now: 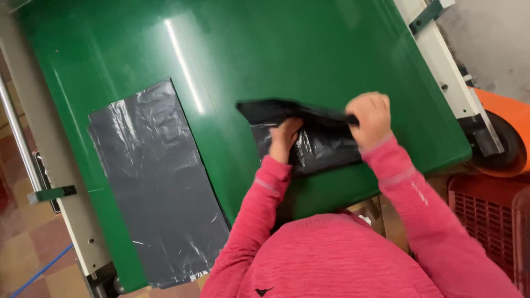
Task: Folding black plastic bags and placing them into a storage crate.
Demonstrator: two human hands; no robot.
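Note:
A folded black plastic bag (320,144) lies on the green conveyor belt (276,55) near its front edge. My left hand (285,139) presses down on the bag's middle, fingers curled over a fold. At the bag's upper right edge, my right hand (370,117) is clenched around the plastic and lifts it a little. Both arms wear pink sleeves. A second bag, a flat grey plastic bag (157,182), lies spread out on the belt to the left, apart from both hands.
A white metal frame rail (441,60) runs along the belt's right side, with an orange roll (510,132) beside it. A red plastic crate (486,215) stands at lower right. A grey frame bar (61,182) borders the belt on the left, above a tiled floor.

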